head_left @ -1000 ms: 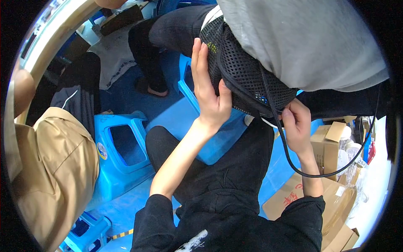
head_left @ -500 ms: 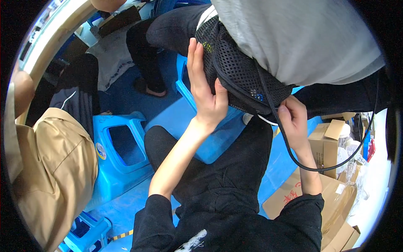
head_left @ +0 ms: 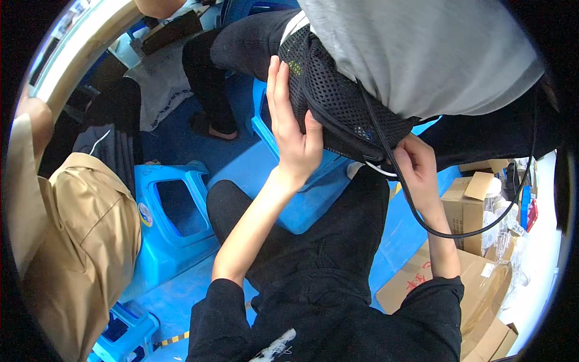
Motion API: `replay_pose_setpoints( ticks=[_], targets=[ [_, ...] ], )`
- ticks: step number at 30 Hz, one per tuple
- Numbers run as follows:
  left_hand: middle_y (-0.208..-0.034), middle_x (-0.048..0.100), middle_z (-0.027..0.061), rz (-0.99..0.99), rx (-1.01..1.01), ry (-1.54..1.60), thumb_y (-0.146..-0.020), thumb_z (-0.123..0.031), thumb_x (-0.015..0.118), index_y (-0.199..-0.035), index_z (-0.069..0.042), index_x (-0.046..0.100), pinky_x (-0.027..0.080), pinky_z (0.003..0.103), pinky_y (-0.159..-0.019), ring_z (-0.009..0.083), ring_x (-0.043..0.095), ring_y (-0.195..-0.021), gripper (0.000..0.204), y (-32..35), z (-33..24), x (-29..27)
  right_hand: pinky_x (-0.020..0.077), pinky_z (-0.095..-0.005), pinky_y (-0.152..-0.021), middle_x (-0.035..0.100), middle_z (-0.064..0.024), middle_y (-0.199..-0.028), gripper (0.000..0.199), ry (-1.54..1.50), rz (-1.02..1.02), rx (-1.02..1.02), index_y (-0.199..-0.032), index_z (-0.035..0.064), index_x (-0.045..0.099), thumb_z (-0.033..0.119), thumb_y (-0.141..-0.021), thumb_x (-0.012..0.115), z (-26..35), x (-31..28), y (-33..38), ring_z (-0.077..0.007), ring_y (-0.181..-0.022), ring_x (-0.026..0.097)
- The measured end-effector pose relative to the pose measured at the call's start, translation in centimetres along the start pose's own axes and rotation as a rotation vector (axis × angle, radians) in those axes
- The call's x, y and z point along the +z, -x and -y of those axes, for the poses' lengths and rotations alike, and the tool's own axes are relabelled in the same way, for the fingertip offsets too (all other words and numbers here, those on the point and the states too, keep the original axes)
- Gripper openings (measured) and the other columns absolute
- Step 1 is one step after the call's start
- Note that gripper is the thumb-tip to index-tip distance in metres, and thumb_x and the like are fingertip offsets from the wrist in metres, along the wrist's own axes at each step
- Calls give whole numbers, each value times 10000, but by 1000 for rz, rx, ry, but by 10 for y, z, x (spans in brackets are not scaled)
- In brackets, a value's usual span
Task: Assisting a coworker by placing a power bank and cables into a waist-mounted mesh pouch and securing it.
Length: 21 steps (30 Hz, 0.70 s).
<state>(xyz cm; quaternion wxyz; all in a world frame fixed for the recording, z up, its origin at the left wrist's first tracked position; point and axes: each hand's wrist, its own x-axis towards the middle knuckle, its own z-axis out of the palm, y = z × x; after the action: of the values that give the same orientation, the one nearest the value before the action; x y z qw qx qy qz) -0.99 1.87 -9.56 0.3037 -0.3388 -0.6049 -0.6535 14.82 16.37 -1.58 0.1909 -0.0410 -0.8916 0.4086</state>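
Observation:
A black mesh bag [head_left: 341,87] with a zipped edge hangs at the front of a person in a grey shirt [head_left: 416,54]. My left hand [head_left: 292,130] is open and lies along the bag's left side, fingers stretched upward and thumb apart against its front. At the bag's lower right corner, my right hand [head_left: 418,169] is closed in a pinch; its fingertips are partly hidden, so the exact part gripped does not show. A black cord [head_left: 434,232] runs down from the bag, loops over my right wrist and rises at the right.
A blue plastic stool [head_left: 175,259] stands to my left, beside a person in tan clothing [head_left: 90,235]. Open cardboard boxes [head_left: 464,205] and clear plastic bottles [head_left: 500,208] are at the right. Another person's legs [head_left: 208,90] are at the far left.
Both hands and the bag have shifted very slightly left in the picture. My hands keep the same places on the bag.

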Motion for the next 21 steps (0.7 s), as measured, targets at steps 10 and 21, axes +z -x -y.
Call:
replay_pose_setpoints(
  ticks=[10, 21],
  targets=[
    [-1526, 295, 260, 7, 0, 44, -983, -266, 494, -1442, 98, 293, 185, 427, -1175, 370, 278, -1431, 620, -4, 1, -3, 397, -259, -614, 562, -78, -724, 209, 125, -27, 27, -752, -46, 558, 77, -916, 517, 18, -21, 5, -126, -667, 518],
    [-1520, 293, 267, 46, -15, 3, -940, -193, 532, -1446, 89, 292, 198, 434, -1173, 376, 278, -1429, 627, -8, -2, -10, 434, -217, -661, 621, -19, -795, 114, -60, 48, 205, -938, -17, 590, 80, -959, 532, 12, -10, 15, -62, -738, 554]
  ],
)
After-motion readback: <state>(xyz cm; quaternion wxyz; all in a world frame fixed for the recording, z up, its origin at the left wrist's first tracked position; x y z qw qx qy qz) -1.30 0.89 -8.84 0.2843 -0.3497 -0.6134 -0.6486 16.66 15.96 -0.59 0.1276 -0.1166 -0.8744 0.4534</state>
